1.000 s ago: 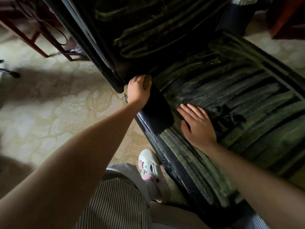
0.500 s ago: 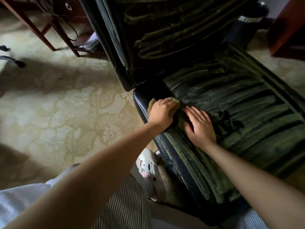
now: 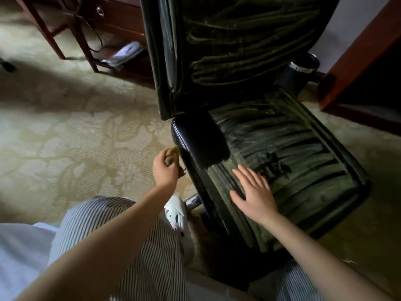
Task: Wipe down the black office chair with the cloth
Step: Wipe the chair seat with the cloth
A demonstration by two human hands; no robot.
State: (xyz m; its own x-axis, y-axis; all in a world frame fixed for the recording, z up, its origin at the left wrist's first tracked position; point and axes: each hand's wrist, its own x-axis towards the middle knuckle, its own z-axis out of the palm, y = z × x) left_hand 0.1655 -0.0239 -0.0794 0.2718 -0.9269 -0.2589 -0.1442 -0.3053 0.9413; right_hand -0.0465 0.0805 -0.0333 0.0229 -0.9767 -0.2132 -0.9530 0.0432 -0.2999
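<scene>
The black office chair (image 3: pixel 293 148) fills the centre and right, its seat streaked with greenish dust and its backrest upright behind. One patch of the seat's near left corner is wiped glossy black. My left hand (image 3: pixel 166 170) grips a small yellowish cloth (image 3: pixel 172 152) beside the seat's left edge, at the side rim. My right hand (image 3: pixel 253 192) lies flat, fingers straight, on the dusty front part of the seat.
Patterned beige carpet (image 3: pixel 76 137) spreads to the left. A dark wooden desk with legs and cables (image 3: pixel 86 40) stands at the back left. Wooden furniture (image 3: pixel 358 61) is at the right. My white shoe (image 3: pixel 175 210) sits by the chair's chrome base.
My left hand with the cloth has slid from the back corner of the seat forward along the left edge and off to its side. My right hand has stayed on the seat.
</scene>
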